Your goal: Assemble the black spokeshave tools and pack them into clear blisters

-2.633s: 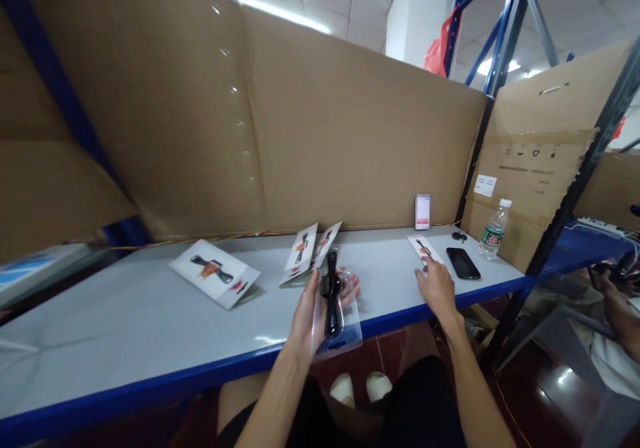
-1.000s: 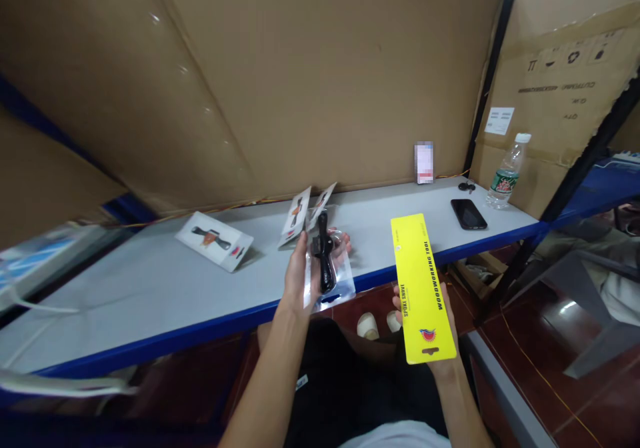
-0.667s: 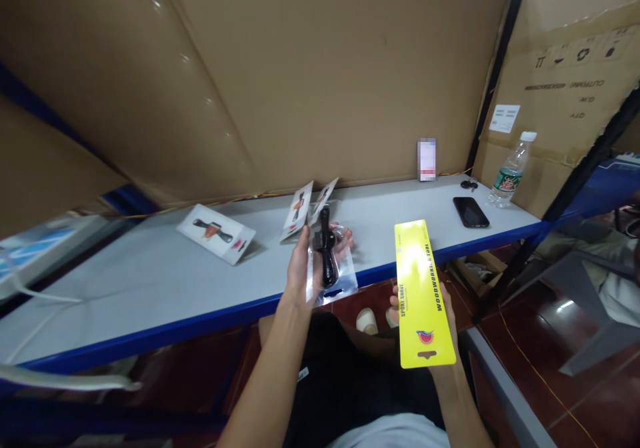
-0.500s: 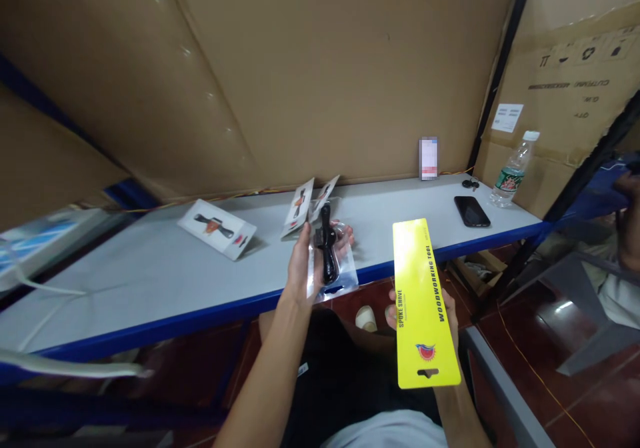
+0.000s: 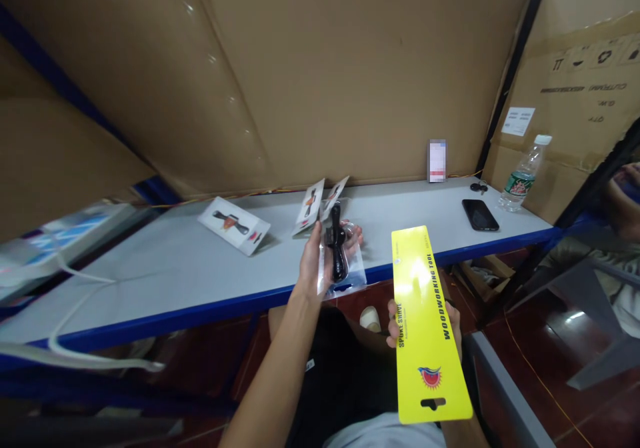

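Note:
My left hand [image 5: 316, 263] grips a clear plastic blister [image 5: 350, 269] with a black spoke shave tool [image 5: 337, 251] in it, held over the front edge of the grey table [image 5: 165, 268]. My right hand [image 5: 400, 321] holds a long yellow backing card [image 5: 428, 325] printed "SPOKE SHAVE" and "WOODWORKING TOOL", upright above my lap, to the right of the blister. Most of the right hand's fingers are hidden behind the card.
A packaged tool [image 5: 233, 223] lies on the table's left, two more cards [image 5: 320, 203] behind my left hand. A black phone [image 5: 480, 214], keys [image 5: 478, 187], a water bottle [image 5: 525, 173] and a small card [image 5: 437, 161] sit right. Cardboard walls stand behind. Another person's hand [image 5: 623, 198] shows far right.
My right hand has left the table and now holds the yellow card, which has sunk nearer my lap over the last second. The left hand keeps the blister almost still.

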A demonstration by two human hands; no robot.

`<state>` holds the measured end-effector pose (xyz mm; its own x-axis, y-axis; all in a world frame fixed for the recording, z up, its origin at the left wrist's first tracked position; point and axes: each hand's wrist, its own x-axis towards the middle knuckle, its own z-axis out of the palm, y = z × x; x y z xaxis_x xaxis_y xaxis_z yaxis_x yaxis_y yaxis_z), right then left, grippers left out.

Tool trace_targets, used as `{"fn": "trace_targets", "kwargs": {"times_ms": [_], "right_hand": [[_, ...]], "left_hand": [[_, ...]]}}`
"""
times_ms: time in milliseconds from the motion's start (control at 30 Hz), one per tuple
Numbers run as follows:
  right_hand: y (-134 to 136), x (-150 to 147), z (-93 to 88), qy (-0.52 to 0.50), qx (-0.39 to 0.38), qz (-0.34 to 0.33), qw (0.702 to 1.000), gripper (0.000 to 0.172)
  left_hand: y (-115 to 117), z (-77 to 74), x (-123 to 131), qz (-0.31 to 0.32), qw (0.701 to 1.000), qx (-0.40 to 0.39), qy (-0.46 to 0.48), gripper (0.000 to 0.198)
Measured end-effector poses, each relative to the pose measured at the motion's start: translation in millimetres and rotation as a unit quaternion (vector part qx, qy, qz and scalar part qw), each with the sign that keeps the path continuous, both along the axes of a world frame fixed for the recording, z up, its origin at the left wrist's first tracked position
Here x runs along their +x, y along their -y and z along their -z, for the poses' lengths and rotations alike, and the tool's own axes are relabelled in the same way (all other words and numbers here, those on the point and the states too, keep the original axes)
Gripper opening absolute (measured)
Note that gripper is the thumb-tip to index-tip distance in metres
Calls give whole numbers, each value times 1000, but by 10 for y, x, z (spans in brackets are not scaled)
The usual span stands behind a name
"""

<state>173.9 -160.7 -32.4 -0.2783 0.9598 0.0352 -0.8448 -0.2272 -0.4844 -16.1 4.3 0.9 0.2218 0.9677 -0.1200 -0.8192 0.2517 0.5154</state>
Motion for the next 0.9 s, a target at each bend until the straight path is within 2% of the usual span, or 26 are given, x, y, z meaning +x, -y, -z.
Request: {"fn": "trace_targets", "kwargs": {"times_ms": [300, 633, 900], "right_hand": [[-4, 1, 12, -27, 12, -20, 999, 59], [22, 13, -106, -31, 19, -38, 999, 55], [19, 21, -59, -18, 33, -33, 999, 55]], "left_hand": [[1, -2, -1, -3, 1000, 2, 0, 43], [27, -34, 10, -9, 1000, -4, -18, 47], [22, -34, -2, -1, 1000, -10, -8, 46]]}}
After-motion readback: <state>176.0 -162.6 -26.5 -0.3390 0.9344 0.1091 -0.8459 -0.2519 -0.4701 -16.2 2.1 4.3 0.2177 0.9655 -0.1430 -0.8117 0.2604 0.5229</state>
